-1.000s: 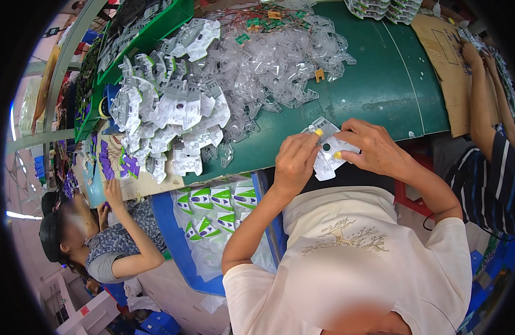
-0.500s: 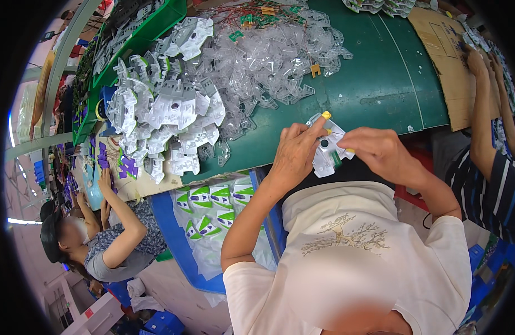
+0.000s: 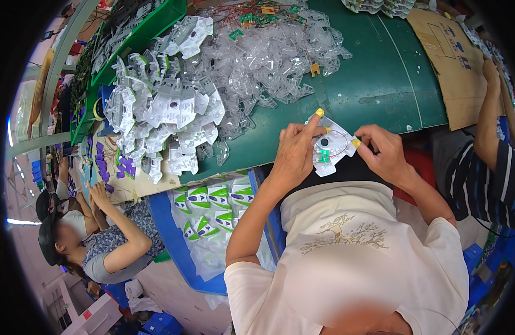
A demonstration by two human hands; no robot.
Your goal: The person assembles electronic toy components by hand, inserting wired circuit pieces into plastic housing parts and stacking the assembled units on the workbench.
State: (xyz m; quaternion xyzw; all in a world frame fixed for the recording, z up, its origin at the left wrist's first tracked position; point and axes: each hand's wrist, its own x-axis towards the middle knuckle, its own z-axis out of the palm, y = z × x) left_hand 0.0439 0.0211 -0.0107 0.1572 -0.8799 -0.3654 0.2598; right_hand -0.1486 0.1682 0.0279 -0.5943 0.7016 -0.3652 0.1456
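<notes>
My left hand (image 3: pixel 294 152) grips a white-and-grey molded plastic shell (image 3: pixel 337 132) along its left side, at the table's near edge. Yellow covers wrap some of my fingertips. On the shell's inner face sits a small green circuit board (image 3: pixel 323 156), with thin reddish wires looping up from it across a dark round hole. At the shell's right edge is my right hand (image 3: pixel 383 152), its thumb and forefinger drawn close together. Whether a wire lies between those fingers is too small to make out.
White shells (image 3: pixel 173 109) are heaped at the left of the green table (image 3: pixel 375 72), beside a pile of clear plastic parts (image 3: pixel 268 61). A blue bin (image 3: pixel 182 245) holds bagged green-and-white pieces. Cardboard (image 3: pixel 444 61) lies right. Co-workers sit at both sides.
My right hand has moved off the shell's middle to its right edge, uncovering the wires. The circuit board now lies further left and flatter on the shell.
</notes>
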